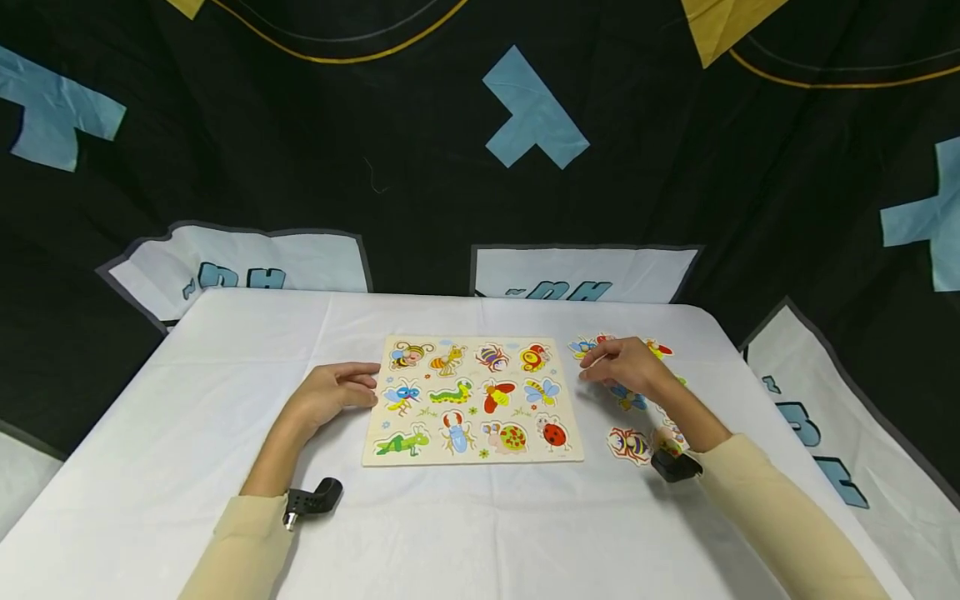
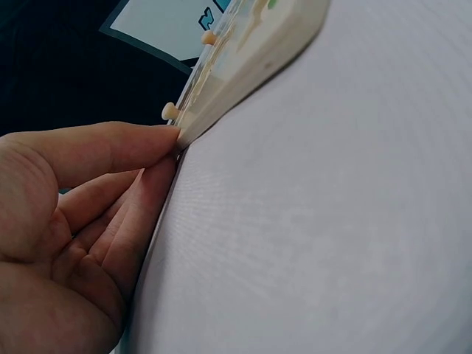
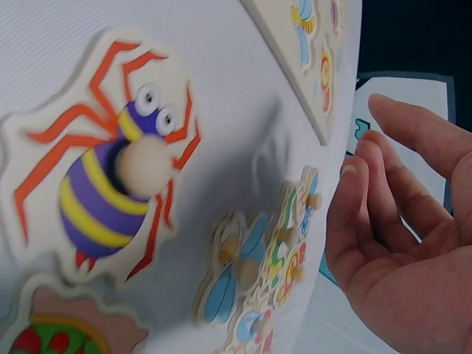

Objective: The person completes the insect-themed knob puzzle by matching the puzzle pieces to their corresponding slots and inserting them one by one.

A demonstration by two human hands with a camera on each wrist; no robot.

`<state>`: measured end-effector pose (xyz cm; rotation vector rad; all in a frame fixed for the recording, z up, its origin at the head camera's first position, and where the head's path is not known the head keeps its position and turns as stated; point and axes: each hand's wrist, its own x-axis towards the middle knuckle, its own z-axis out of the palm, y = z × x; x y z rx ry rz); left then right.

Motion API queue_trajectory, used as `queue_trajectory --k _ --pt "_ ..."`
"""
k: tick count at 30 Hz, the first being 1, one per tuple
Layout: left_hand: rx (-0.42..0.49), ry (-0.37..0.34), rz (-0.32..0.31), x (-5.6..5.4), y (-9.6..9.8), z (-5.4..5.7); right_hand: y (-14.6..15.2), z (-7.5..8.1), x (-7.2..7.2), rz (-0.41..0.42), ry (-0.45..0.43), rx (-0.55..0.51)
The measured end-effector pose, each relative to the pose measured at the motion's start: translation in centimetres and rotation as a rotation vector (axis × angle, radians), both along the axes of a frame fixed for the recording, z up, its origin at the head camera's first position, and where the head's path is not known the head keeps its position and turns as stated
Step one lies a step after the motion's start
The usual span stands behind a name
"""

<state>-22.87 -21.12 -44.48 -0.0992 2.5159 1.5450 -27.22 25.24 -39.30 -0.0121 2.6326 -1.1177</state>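
Observation:
A wooden peg-puzzle board (image 1: pixel 472 408) with printed insects lies flat on the white-covered table. My left hand (image 1: pixel 333 392) rests its fingertips against the board's left edge. Close up in the left wrist view, the fingers (image 2: pixel 110 151) are fairly straight at the board's edge, near small wooden knobs (image 2: pixel 170 110). To the right of the board, my right hand (image 1: pixel 626 367) hovers above loose knobbed insect pieces, its fingers gently bent and nothing between them. A striped spider piece (image 3: pixel 103 199) and a blue-winged piece (image 3: pixel 232 276) show in the right wrist view. The hand partly hides several pieces in the head view.
A white cloth (image 1: pixel 420 533) covers the table. Behind it hangs a black backdrop (image 1: pixel 420 167) with blue and yellow shapes. Black wrist cameras (image 1: pixel 315 498) are strapped at both sleeves. The right forearm passes over part of the loose pieces, including a snail piece (image 3: pixel 66 324).

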Motion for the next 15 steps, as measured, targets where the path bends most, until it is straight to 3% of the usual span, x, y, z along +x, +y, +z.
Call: queue_trajectory --k 6,15 --pt "-0.003 0.007 -0.01 -0.1 -0.1 0.0 1.2 -0.1 0.7 0.032 0.0 0.06" --pt "-0.005 0.006 -0.019 -0.2 -0.3 -0.2 2.7 -0.8 1.9 0.062 -0.031 0.062"
